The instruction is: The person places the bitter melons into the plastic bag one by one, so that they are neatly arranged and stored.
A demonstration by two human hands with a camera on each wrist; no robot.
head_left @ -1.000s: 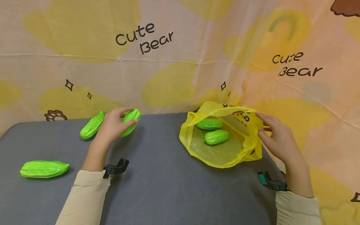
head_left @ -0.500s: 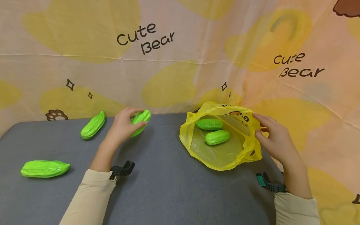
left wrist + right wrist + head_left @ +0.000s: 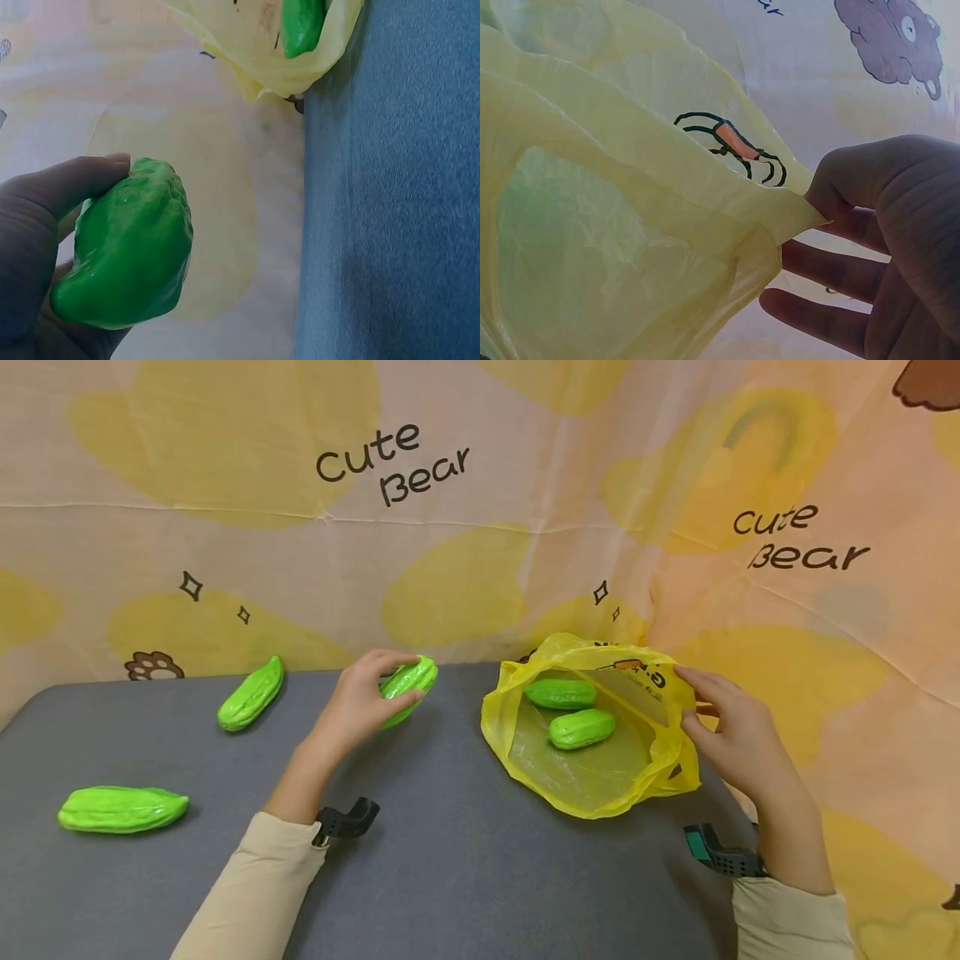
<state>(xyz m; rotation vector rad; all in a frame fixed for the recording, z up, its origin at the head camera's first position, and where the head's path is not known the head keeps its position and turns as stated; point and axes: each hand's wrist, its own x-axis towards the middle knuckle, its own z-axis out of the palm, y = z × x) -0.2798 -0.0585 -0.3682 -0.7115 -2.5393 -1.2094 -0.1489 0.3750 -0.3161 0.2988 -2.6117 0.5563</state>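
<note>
My left hand [image 3: 367, 697] grips a bright green, ridged bitter melon [image 3: 408, 689] between thumb and fingers, above the table in the head view. Its bumpy skin and tapered end show in the left wrist view, where the same bitter melon [image 3: 135, 244] sits against the palm. My right hand [image 3: 742, 735] pinches the right rim of a thin yellow plastic bag [image 3: 585, 789], its mouth facing me. Inside the bag lie two more bitter melons, one farther back [image 3: 561, 693] and one nearer [image 3: 582, 728]. In the right wrist view, thumb and forefinger pinch the bag's edge [image 3: 795, 214].
Two loose bitter melons lie on the grey table [image 3: 450, 860] at the left: one near the back edge [image 3: 251, 695], one closer to me [image 3: 123, 809]. A printed cloth [image 3: 450, 585] hangs behind the table and along its right side.
My left hand has moved right with the bitter melon, away from the loose one at the back and closer to the bag. The right hand holds the rim nearly still, shifted slightly left.
</note>
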